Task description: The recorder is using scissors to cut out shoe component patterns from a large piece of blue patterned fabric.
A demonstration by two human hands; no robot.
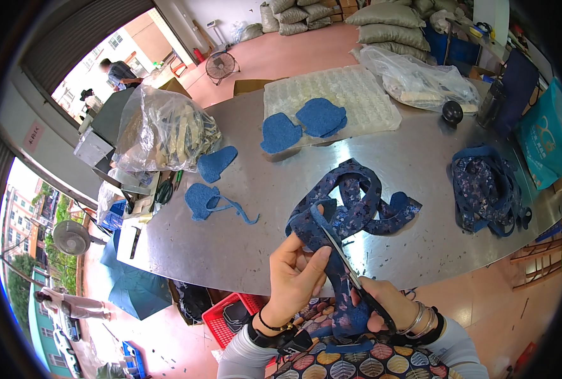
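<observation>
I have two hands in view: the left hand (299,271), thumb and fingers pinched on one floral strip (340,278), and the right hand (388,303), fingers wrapped round one pair of scissors (349,265), its blades against that strip. The strip is above the near edge of the metal table (243,252). Just beyond lies one looped floral heap (372,189); one floral bundle (483,189) sits well to the right. I count two blue patches (218,163) at left and two blue clusters (281,132) on one pale mat (357,88); layers, I can't tell.
</observation>
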